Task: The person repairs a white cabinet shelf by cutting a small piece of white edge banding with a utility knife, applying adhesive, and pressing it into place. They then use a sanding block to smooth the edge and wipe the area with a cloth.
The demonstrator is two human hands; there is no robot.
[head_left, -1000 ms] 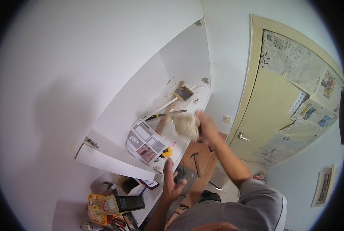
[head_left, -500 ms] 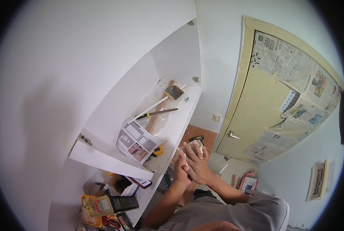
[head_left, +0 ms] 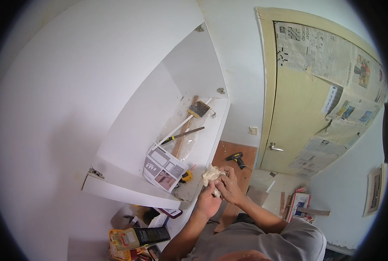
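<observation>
A crumpled cream-coloured rag (head_left: 212,175) is bunched between my two hands, in front of the cabinet shelf's edge. My left hand (head_left: 208,203) is closed on its lower side, with the thumb up against the cloth. From the right, my right hand (head_left: 230,188) wraps its curled fingers round the other side. Part of the rag is hidden behind the fingers. Nearest on the shelf are a yellow tape measure (head_left: 187,176) and a printed sheet (head_left: 164,168) with pictures of panels.
On the white cabinet shelf (head_left: 206,145) lie a wide brush (head_left: 199,109), a file (head_left: 189,134) and a wooden strip. A cordless drill (head_left: 236,159) rests on a brown board beyond my hands. A yellow-and-black container (head_left: 144,237) stands lower left. The door (head_left: 291,111) is partly papered.
My hands were pressed palm to palm, largely covering the pale rag. Now the fingers are curled and the bunched rag shows above them. The view has shifted, revealing more of the drill.
</observation>
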